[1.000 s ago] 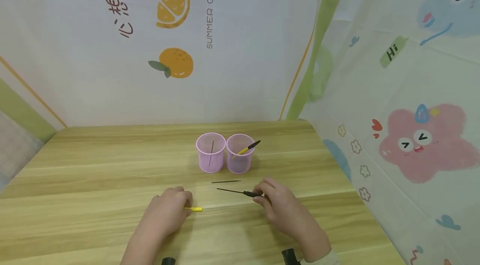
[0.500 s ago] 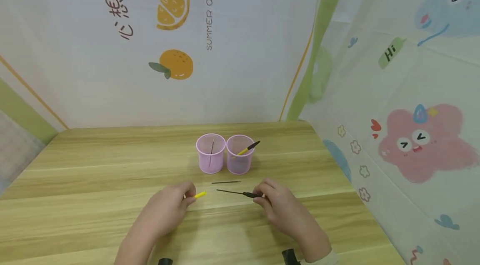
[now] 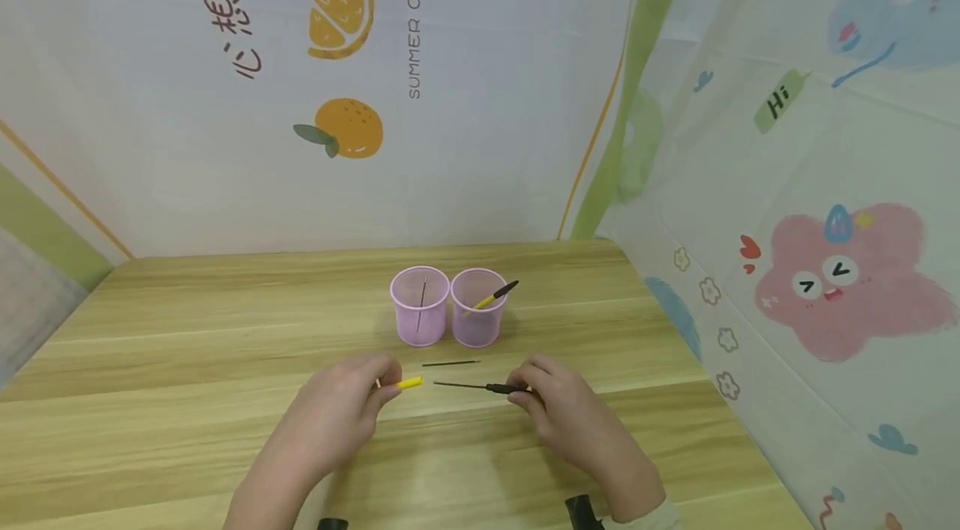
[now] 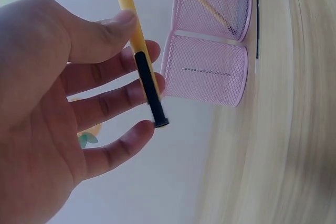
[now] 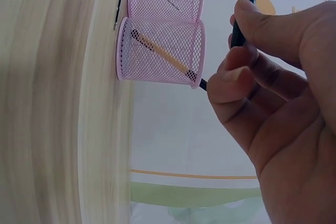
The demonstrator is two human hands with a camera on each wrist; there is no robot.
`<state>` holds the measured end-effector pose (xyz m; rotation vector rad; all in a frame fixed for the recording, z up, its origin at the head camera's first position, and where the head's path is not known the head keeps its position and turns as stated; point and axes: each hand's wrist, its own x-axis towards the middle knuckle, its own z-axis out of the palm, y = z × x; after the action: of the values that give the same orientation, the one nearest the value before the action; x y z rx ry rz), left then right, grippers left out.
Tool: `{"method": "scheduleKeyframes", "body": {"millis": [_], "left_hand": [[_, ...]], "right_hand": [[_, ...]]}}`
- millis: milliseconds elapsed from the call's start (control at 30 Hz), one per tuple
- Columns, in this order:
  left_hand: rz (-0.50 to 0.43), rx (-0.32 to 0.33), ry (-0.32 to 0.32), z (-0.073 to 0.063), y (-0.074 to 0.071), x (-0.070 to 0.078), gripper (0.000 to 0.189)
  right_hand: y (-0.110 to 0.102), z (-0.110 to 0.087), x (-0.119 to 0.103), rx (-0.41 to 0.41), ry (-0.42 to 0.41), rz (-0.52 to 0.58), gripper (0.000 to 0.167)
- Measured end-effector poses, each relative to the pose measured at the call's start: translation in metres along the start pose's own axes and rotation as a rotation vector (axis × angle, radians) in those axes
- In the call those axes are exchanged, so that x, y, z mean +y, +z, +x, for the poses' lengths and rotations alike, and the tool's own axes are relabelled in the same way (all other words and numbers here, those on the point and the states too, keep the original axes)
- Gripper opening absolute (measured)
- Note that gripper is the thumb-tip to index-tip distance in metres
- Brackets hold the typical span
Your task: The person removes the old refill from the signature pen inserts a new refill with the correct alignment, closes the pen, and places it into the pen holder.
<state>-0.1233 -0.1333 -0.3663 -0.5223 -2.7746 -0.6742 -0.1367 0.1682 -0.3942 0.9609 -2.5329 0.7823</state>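
My left hand [image 3: 337, 401] pinches a yellow pen barrel [image 3: 410, 382] between thumb and fingers. In the left wrist view the barrel's black clip [image 4: 148, 85] lies along the fingers, its open yellow end pointing away. My right hand [image 3: 558, 405] holds the black grip section [image 3: 501, 388] of a pen, from which a thin dark refill [image 3: 459, 385] sticks out to the left. The refill's tip faces the barrel's open end across a small gap. Much of the grip section is hidden by the right fingers. Just beyond, another refill [image 3: 452, 363] lies on the table.
Two pink mesh pen cups stand side by side at the back. A thin refill [image 3: 423, 297] leans in the left cup [image 3: 422, 336]; a yellow-and-black pen [image 3: 504, 291] leans in the right cup [image 3: 477, 336]. Printed cloth [image 3: 487, 138] hangs behind the wooden table [image 3: 225, 305].
My left hand has lifted the yellow barrel from low over the table, then brought it forward and right towards the refill's tip. The right hand stays almost still.
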Motion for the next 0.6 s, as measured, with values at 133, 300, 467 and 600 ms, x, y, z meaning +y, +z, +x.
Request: {"method": "scheduleKeyframes", "body": {"millis": [133, 300, 467, 600], "left_hand": [[0.022, 0.039, 0.052, -0.001, 0.002, 0.002, 0.015], [0.036, 0.052, 0.083, 0.0, 0.005, 0.005, 0.018], [0.053, 0.046, 0.081, 0.0, 0.008, 0.008, 0.017], [0.065, 0.031, 0.072, 0.0, 0.008, 0.012, 0.017]], "right_hand": [[0.0, 0.001, -0.001, 0.009, -0.02, 0.001, 0.008], [-0.001, 0.002, -0.004, 0.013, -0.029, -0.009, 0.009], [-0.002, 0.003, -0.007, 0.011, -0.031, -0.029, 0.009], [-0.001, 0.003, -0.01, 0.015, -0.043, -0.043, 0.01]]}}
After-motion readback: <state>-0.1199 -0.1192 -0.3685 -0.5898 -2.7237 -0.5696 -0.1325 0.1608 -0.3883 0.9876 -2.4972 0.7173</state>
